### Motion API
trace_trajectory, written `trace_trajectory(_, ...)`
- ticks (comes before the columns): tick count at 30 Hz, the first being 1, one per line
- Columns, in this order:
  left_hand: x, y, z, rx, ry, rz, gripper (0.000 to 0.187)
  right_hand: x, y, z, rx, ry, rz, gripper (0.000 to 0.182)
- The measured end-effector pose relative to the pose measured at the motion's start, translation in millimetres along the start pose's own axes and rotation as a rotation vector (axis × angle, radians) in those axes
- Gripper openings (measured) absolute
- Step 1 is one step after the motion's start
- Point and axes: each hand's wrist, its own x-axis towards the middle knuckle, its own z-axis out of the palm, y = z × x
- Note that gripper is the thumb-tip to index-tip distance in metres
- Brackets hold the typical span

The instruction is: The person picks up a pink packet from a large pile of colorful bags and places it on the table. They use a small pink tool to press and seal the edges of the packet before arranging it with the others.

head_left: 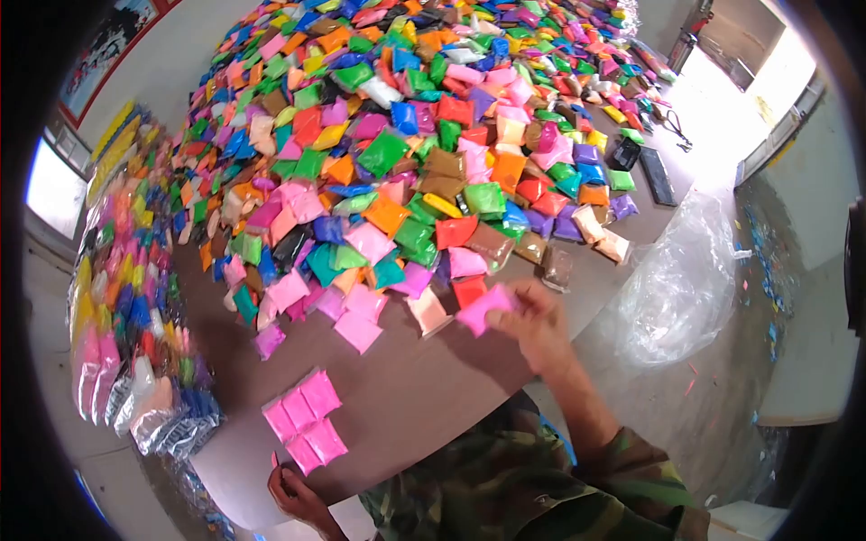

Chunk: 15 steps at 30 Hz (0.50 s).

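Note:
My right hand (534, 323) reaches across the brown table (424, 397) and grips a pink packet (483, 309) at the near edge of a huge pile of small coloured packets (397, 153). My left hand (296, 494) rests at the table's near edge, fingers curled, just below a neat group of several pink packets (305, 421) laid side by side. Whether it holds anything is not visible. A camouflage sleeve covers my arm.
Clear bags filled with sorted coloured packets (135, 298) are stacked along the left side. A crumpled clear plastic bag (681, 279) lies off the table's right edge. A dark flat device (657, 176) and a small black object (624, 153) lie at the far right of the table.

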Motion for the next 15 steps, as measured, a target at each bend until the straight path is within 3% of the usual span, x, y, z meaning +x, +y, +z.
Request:
trace_trajectory(2, 2, 3, -3, 0.003, 0.052, -0.045, 0.033, -28, 22, 16, 0.056, -0.084, 0.088, 0.029)
trace_trajectory(5, 15, 33, -23, -0.300, 0.036, -0.416, 0.035, -58, 39, 36, 0.118, -0.192, 0.173, 0.026)
trace_trajectory(9, 26, 110, -50, -0.205, 0.093, -0.211, 0.032, -78, 44, 53, 0.166, -0.317, 0.239, 0.026)
trace_trajectory(10, 20, 110, -51, -0.319, 0.012, -0.198, 0.032, -82, 48, 57, 0.157, -0.333, 0.251, 0.027)
trace_trajectory(12, 7, 100, -36, -0.408, -0.189, 0.115, 0.038, -87, 58, 65, 0.145, -0.367, 0.268, 0.030)
trace_trajectory(14, 0, 142, -17, -0.457, -0.473, 0.112, 0.058, -93, 51, 78, 0.159, -0.413, 0.354, 0.034)
trace_trajectory(15, -3, 162, -6, -0.519, -0.544, 0.044, 0.054, -96, 49, 82, 0.167, -0.435, 0.397, 0.035)
